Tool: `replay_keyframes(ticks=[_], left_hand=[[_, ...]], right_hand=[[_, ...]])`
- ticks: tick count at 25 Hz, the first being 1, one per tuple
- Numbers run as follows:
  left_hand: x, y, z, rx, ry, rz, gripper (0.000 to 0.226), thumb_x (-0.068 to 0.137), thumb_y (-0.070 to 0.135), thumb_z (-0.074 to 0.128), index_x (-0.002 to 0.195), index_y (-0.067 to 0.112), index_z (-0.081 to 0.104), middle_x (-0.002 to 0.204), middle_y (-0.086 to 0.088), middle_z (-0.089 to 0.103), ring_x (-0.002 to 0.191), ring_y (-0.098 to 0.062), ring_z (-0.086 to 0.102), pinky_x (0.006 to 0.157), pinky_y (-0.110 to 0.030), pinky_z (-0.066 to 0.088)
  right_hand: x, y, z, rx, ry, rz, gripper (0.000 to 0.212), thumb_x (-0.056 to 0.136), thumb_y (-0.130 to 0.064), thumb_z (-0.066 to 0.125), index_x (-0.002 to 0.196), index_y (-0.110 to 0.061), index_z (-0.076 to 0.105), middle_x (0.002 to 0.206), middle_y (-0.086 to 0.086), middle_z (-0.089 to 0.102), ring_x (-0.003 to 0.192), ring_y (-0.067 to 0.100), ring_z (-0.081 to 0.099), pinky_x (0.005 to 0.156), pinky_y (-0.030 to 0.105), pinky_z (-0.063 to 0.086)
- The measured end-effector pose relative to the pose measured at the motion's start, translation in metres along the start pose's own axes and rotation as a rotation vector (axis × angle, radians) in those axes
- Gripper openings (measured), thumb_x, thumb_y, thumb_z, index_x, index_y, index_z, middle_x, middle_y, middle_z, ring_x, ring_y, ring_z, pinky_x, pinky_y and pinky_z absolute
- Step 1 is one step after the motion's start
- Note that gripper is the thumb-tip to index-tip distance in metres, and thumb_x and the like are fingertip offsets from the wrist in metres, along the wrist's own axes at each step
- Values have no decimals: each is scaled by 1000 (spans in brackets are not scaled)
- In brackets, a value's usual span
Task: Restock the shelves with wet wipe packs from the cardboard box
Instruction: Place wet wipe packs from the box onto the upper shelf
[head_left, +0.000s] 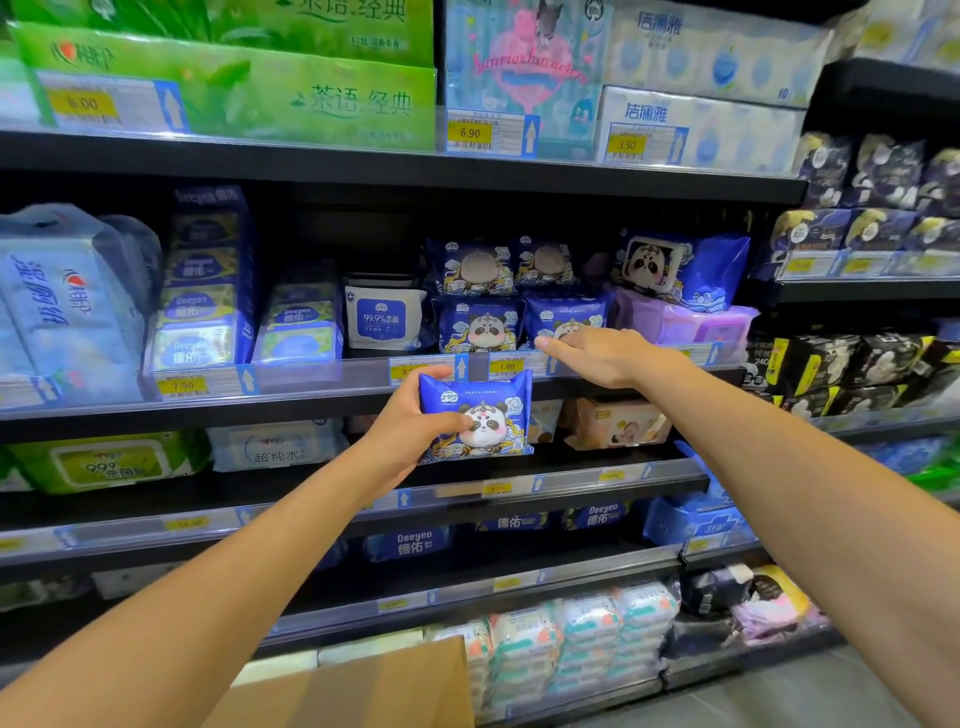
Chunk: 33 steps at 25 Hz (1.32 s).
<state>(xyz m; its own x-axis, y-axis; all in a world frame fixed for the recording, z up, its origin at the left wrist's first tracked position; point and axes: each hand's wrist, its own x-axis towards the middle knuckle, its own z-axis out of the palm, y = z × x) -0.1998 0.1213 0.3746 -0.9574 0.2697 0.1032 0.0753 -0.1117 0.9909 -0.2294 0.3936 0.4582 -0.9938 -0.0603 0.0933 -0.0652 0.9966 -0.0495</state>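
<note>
My left hand (410, 421) grips a blue wet wipe pack with a panda print (480, 418), held in front of the middle shelf's price rail (322, 376). My right hand (597, 353) reaches over that rail with fingers stretched out flat, its fingertips just in front of the right lower pack of the stacked panda packs (563, 317) on the shelf. More of the same packs (478, 325) stand two high beside it. A flap of the cardboard box (374, 686) shows at the bottom edge, below my arms.
A white 99.9% wipe pack (383, 319) stands left of the panda stack and purple packs (685, 325) lie to the right. Green tissue boxes (249, 88) fill the shelf above. Lower shelves hold more wipes, and dark packs (852, 364) fill the right bay.
</note>
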Motion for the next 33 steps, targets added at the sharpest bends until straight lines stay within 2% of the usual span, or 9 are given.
replay_keyframes(ticks=[4, 8, 13, 18, 20, 23, 27, 29, 33], left_hand=[[2, 4, 3, -2, -18, 17, 57, 85, -8, 77, 127, 23, 54, 134, -16, 64, 116, -31, 70, 103, -53, 55], [4, 13, 12, 11, -40, 50, 55, 85, -5, 79, 126, 21, 54, 131, -14, 67, 114, -27, 72, 102, -50, 56], [9, 26, 33, 48, -58, 104, 55, 86, -1, 80, 129, 20, 54, 129, -10, 69, 111, -22, 73, 94, -44, 60], [21, 43, 58, 108, -45, 155, 59, 84, 2, 82, 132, 19, 52, 130, -12, 67, 111, -24, 72, 96, -49, 60], [26, 50, 67, 127, -48, 184, 58, 83, 3, 83, 130, 19, 53, 129, -13, 67, 111, -25, 72, 97, -51, 59], [35, 59, 78, 154, -56, 226, 53, 84, 6, 83, 128, 17, 55, 123, -10, 71, 109, -22, 73, 96, -50, 59], [48, 76, 91, 343, -28, 314, 40, 89, 22, 81, 124, 17, 62, 113, 2, 74, 103, -14, 72, 92, -38, 61], [57, 90, 95, 547, -12, 364, 29, 95, 28, 75, 119, 19, 61, 100, 6, 69, 89, -8, 67, 79, -26, 57], [78, 111, 101, 731, -18, 349, 21, 100, 28, 67, 116, 16, 63, 99, -4, 70, 80, -16, 62, 64, -26, 48]], right_hand=[[-5, 6, 0, 32, 67, -27, 71, 98, -75, 20, 124, -26, 64, 139, 0, 60, 126, 28, 54, 105, 54, 41], [-18, 16, -4, 125, 151, -86, 61, 92, -73, 34, 123, -33, 68, 133, -5, 67, 122, 22, 60, 100, 52, 49], [-43, 22, -15, 339, 325, -152, 30, 102, -48, 52, 107, -27, 73, 110, -9, 70, 108, 15, 63, 92, 37, 49], [-63, 30, -10, 579, 279, -109, 63, 97, -65, 45, 113, -9, 70, 112, 10, 72, 107, 27, 65, 103, 47, 48], [-71, 31, -13, 699, 213, -114, 57, 97, -63, 52, 113, -12, 70, 106, -2, 73, 105, 20, 67, 99, 38, 48], [-75, 32, -16, 775, 152, -130, 36, 92, -45, 72, 116, -19, 67, 87, -2, 76, 86, 10, 71, 81, 23, 51], [-61, 37, -21, 854, 321, -105, 40, 86, -33, 82, 118, -17, 64, 80, 0, 77, 79, 15, 73, 77, 33, 55], [-49, 44, -28, 834, 429, -64, 35, 84, -33, 84, 107, -23, 60, 66, -11, 65, 65, 7, 62, 67, 27, 48], [-28, 54, -34, 749, 528, -19, 33, 83, -33, 85, 101, -26, 59, 51, -18, 56, 51, -3, 52, 59, 24, 42]])
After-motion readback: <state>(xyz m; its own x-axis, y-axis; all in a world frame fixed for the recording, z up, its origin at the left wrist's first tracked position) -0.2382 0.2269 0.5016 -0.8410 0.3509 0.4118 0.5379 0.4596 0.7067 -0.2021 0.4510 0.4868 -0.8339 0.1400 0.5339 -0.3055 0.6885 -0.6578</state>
